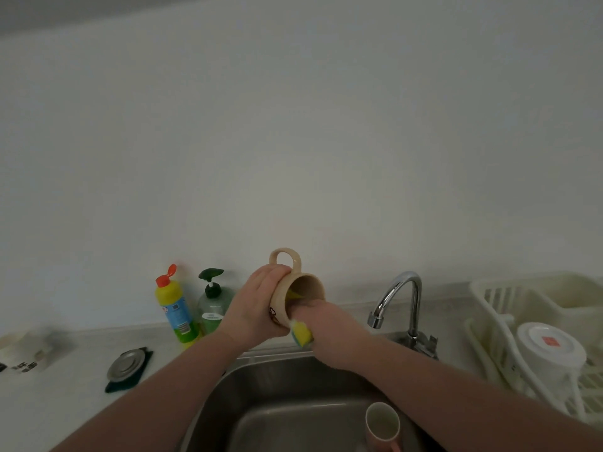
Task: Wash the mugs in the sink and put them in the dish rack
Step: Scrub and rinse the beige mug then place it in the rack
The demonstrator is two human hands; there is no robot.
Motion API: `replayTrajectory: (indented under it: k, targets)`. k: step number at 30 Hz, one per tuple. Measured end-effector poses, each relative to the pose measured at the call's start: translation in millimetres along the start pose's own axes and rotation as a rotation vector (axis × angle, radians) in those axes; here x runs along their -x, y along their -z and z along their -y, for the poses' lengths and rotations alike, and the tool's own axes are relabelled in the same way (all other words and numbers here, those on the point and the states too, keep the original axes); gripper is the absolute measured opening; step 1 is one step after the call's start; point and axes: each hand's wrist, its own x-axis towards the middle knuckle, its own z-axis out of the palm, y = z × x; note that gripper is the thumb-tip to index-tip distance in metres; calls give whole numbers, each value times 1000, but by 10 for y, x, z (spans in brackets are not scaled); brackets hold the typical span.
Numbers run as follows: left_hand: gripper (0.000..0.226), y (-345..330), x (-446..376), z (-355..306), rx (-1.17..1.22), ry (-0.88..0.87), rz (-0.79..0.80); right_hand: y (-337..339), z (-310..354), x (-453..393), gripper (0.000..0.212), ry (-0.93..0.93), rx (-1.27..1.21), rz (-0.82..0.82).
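My left hand (253, 305) grips a beige mug (301, 287) above the sink, tipped on its side with the handle pointing up and the mouth facing right. My right hand (326, 324) holds a yellow sponge (301, 334) and pushes its fingers and part of the sponge into the mug's mouth. A pink mug (383, 427) with a pale inside lies in the steel sink (261, 402), under my right forearm. The white dish rack (496, 321) stands at the right with a white bowl (548, 347) upside down in it.
A chrome tap (399, 301) arches behind the sink at the right of my hands. A yellow bottle with a red cap (176, 308) and a green pump bottle (213, 305) stand by the wall. A metal sink plug (127, 365) lies on a dark cloth on the left counter.
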Motion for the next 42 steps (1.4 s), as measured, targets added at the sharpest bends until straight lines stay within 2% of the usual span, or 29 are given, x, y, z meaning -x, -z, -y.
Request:
replayTrajectory:
  k: [3, 6, 10, 14, 18, 22, 28, 33, 42]
  targets:
    - [81, -2, -18, -20, -14, 3, -49, 12, 119, 11, 31, -105, -264, -104]
    - [77, 30, -59, -30, -29, 6, -72, 25, 180, 14, 32, -139, -320, -136]
    - [76, 11, -13, 3, -40, 5, -38, 30, 125, 20, 32, -72, -185, -22]
    - [90, -78, 60, 13, -31, -3, -12, 62, 37, 52, 48, -3, 124, 120]
    - [100, -80, 59, 14, -13, 0, -10, 59, -5, 52, 60, 108, 277, 108]
    - [93, -41, 5, 25, 0, -3, 36, 98, -95, 55, 70, 165, 359, 116]
    - [76, 52, -124, -87, 36, -54, 139, 100, -205, 87, 69, 221, 413, 64]
    - [87, 79, -106, -49, 93, 7, 236, 114, -136, 165, 65, 135, 295, 52]
    - [89, 32, -67, -29, 105, 35, 135, 134, -127, 142, 58, 98, 277, 82]
